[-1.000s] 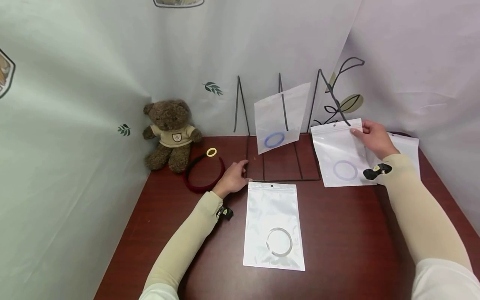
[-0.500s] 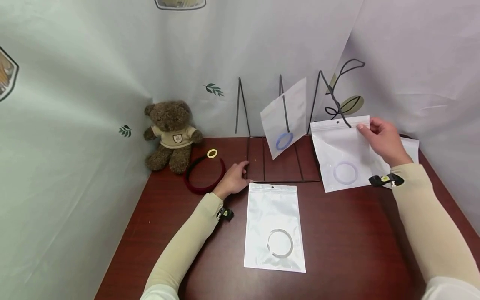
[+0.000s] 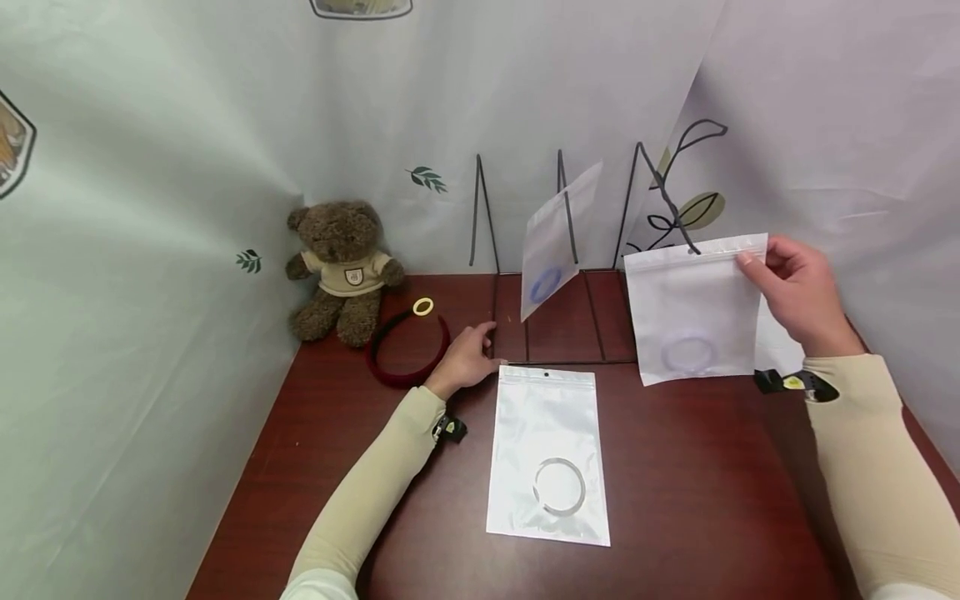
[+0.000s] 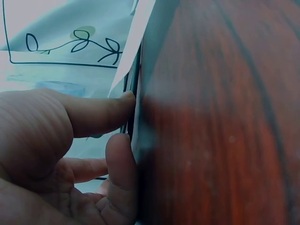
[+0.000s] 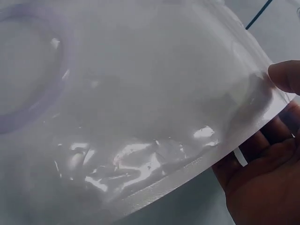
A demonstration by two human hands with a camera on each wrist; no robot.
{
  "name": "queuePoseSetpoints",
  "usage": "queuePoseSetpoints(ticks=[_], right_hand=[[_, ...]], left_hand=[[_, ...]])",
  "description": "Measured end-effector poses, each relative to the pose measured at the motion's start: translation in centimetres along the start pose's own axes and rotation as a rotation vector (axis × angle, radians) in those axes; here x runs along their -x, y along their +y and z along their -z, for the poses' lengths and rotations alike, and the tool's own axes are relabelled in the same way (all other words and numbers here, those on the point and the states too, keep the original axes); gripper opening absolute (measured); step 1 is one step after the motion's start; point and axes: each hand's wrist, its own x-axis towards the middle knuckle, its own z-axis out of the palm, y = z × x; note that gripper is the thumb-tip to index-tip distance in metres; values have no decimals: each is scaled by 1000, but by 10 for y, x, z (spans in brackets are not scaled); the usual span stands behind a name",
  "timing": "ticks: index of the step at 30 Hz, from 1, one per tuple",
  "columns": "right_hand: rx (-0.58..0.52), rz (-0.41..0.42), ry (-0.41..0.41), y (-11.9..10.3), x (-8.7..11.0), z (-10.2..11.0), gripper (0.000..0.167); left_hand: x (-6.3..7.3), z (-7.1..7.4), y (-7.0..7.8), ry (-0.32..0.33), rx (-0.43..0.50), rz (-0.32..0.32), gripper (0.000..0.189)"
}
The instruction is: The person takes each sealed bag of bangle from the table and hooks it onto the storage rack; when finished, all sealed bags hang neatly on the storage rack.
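fingers of the left hand [image 3: 463, 358], thumb and forefinger spread apart, touch the black rack [image 3: 595, 317] at its near left corner. just nearer, a grey-ringed bag [image 3: 543, 425] lies on the worktop [image 3: 697, 475]; beyond it a blue-ringed bag [image 3: 543, 242] hangs from the middle hook [image 3: 570, 225]. farther right, the right hand [image 3: 810, 292] pinches the top right corner of a purple-ringed bag [image 3: 693, 308] at the tip of the right hook [image 3: 678, 219].

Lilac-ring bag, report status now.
Right grip pinching bag by top corner. Hole at hook tip, threading unclear. Left grip at wire rack, front corner. Nothing seen blocking.
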Motion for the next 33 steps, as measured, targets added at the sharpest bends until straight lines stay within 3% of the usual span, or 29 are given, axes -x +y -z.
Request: queuePoseSetpoints(ticks=[9, 12, 20, 24, 31, 33], right_hand=[[-282, 95, 31, -19, 22, 1, 9], [-328, 130, 31, -26, 27, 2, 9], [-356, 229, 48, -47, 37, -1, 3], [-386, 218, 51, -53, 37, -4, 4], [-309, 176, 123, -50, 32, -8, 4], [-350, 175, 140, -47, 30, -11, 5]], left_hand=[[1, 0, 0, 6, 10, 15, 73], [1, 0, 0, 10, 4, 13, 71], [2, 1, -1, 10, 27, 17, 68], [2, 0, -1, -2, 37, 34, 68], [2, 0, 1, -10, 35, 29, 68], [1, 0, 0, -9, 33, 21, 68]])
